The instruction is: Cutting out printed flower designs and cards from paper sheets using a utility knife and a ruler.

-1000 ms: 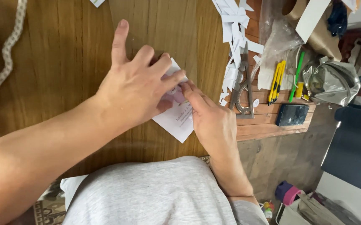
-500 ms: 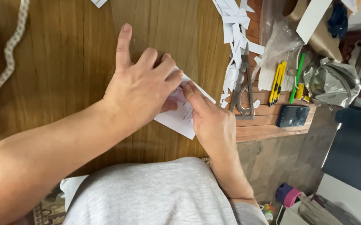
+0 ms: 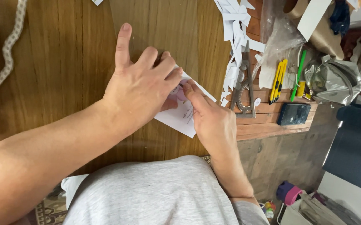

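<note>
A small white sheet of paper (image 3: 180,118) with pink print lies on the wooden table (image 3: 55,75). My left hand (image 3: 141,89) rests flat on top of it, fingers spread, covering most of the sheet. My right hand (image 3: 211,118) presses its fingertips onto the paper's right part, just beside the left hand's fingers. A clear film sheet (image 3: 155,29) lies on the table under and beyond the paper.
White paper scraps (image 3: 234,33) pile at the table's right side. A metal set square (image 3: 245,89), yellow cutters (image 3: 278,79), a green pen (image 3: 297,75), a dark phone (image 3: 294,113) and a crumpled silver bag (image 3: 332,81) lie near the right edge. A cord (image 3: 5,58) runs along the left.
Both hands stay on the paper; my right fingertips have slid slightly along the sheet and the paper has turned a little under them.
</note>
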